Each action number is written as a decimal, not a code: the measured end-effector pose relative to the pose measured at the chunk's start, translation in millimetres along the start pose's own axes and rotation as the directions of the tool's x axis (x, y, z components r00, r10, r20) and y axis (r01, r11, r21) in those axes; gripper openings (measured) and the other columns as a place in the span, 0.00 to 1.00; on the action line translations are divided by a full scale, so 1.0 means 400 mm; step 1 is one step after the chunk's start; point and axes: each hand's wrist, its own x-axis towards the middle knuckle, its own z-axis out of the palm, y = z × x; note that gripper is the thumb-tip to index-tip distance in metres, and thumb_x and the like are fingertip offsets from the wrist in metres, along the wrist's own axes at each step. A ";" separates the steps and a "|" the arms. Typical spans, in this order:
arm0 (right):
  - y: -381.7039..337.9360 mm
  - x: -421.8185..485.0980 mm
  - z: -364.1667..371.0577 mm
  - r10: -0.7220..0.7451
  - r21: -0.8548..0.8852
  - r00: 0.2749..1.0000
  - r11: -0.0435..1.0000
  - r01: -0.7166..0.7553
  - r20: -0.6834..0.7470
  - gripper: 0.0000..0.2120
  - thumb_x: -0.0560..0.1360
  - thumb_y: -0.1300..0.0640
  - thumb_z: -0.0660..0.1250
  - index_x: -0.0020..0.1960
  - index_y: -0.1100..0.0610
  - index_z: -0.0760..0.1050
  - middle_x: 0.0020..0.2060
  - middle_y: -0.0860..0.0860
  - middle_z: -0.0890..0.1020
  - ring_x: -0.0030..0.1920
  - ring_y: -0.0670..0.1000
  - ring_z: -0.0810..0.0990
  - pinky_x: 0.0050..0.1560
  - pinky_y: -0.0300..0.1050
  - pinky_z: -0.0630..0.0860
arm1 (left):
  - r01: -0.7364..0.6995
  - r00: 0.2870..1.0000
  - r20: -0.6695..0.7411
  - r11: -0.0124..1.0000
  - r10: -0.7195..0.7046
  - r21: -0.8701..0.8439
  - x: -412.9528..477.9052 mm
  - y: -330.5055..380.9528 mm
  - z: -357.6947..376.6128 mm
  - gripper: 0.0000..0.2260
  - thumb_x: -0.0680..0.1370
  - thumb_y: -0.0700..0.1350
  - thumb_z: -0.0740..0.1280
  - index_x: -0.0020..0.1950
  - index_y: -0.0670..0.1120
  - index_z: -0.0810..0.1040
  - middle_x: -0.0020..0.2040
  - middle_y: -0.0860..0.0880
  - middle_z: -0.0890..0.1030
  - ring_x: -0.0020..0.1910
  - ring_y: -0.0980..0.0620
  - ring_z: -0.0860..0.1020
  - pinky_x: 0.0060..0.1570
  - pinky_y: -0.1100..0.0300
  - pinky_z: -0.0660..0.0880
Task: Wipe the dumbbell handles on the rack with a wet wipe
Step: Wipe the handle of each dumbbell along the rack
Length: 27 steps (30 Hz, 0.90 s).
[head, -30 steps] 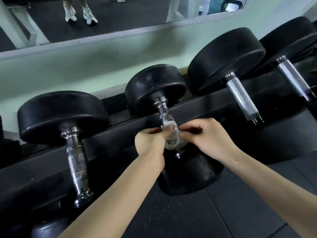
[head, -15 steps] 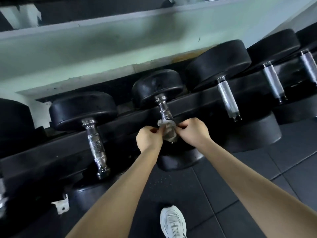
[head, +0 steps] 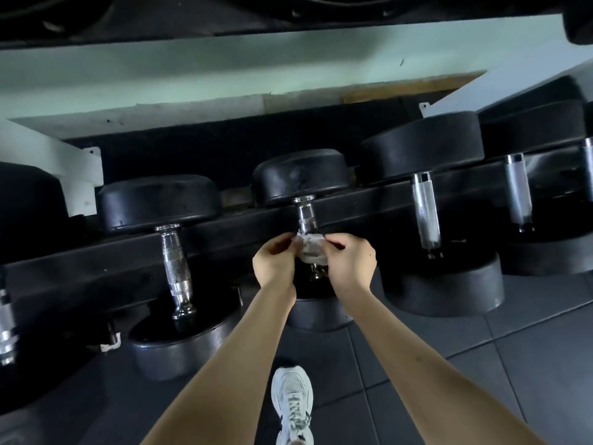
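**Both hands on the wipe at the middle dumbbell**

Closest to the camera, one white sneaker (head: 292, 409) is planted on the dark rubber floor (head: 481, 364), toe pointing at the rack. Two bare forearms run up from the bottom edge and meet at the middle dumbbell.

The left hand (head: 274, 263) and right hand (head: 351, 263) sit just beside each other, nearly touching. Each one's fingers are curled in and pinching a side of the wet wipe (head: 311, 250). The wipe is white, bunched up and wrapped round the lower part of the middle dumbbell handle (head: 307, 218), right between the two hands. Bare chrome shows above it up to the rear head, and a bit of the collar peeks out below between the wrists.

That dumbbell lies across the black rack rail (head: 96, 261), its front head mostly hidden behind the arms.

To the left, a knurled chrome handle (head: 175, 271) sits bare. To the right there are two straight silver handles, one near (head: 426, 213) and one further along (head: 517, 194). Another chrome handle (head: 4, 319) is cut off at the far left edge.

Behind the rack is a pale green wall (head: 224, 75).
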 end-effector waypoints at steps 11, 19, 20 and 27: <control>-0.032 0.020 0.003 -0.082 0.093 0.995 0.993 0.078 0.049 0.09 0.75 0.62 0.67 0.54 0.58 0.81 0.48 0.49 0.83 0.49 0.47 0.80 0.52 0.35 0.73 | -0.024 0.999 -0.039 0.995 0.028 0.098 -0.015 0.039 0.031 0.07 0.72 0.44 0.74 0.48 0.44 0.82 0.45 0.48 0.84 0.47 0.51 0.82 0.54 0.57 0.78; 0.002 0.032 0.018 0.028 -0.047 0.993 0.999 -0.023 0.111 0.09 0.74 0.50 0.69 0.46 0.55 0.83 0.34 0.49 0.82 0.32 0.44 0.76 0.29 0.31 0.66 | 0.025 1.000 -0.010 0.997 -0.025 0.075 0.002 0.018 0.021 0.06 0.70 0.41 0.75 0.45 0.43 0.81 0.42 0.48 0.84 0.44 0.50 0.82 0.50 0.57 0.78; 0.001 0.031 0.022 0.027 -0.036 0.994 0.999 -0.023 0.104 0.09 0.75 0.50 0.69 0.47 0.54 0.83 0.35 0.49 0.83 0.33 0.45 0.77 0.30 0.32 0.66 | 0.047 0.999 -0.015 0.995 -0.046 0.092 0.010 0.017 0.020 0.06 0.70 0.43 0.76 0.44 0.46 0.81 0.41 0.49 0.84 0.45 0.50 0.82 0.51 0.55 0.78; -0.020 0.043 0.067 -0.005 0.070 0.999 0.997 0.009 -0.050 0.11 0.75 0.54 0.68 0.55 0.56 0.82 0.47 0.53 0.84 0.50 0.51 0.80 0.53 0.46 0.75 | 0.066 0.997 0.047 0.995 -0.062 -0.073 0.026 0.037 0.038 0.10 0.75 0.41 0.71 0.54 0.39 0.82 0.48 0.41 0.84 0.49 0.48 0.82 0.56 0.55 0.78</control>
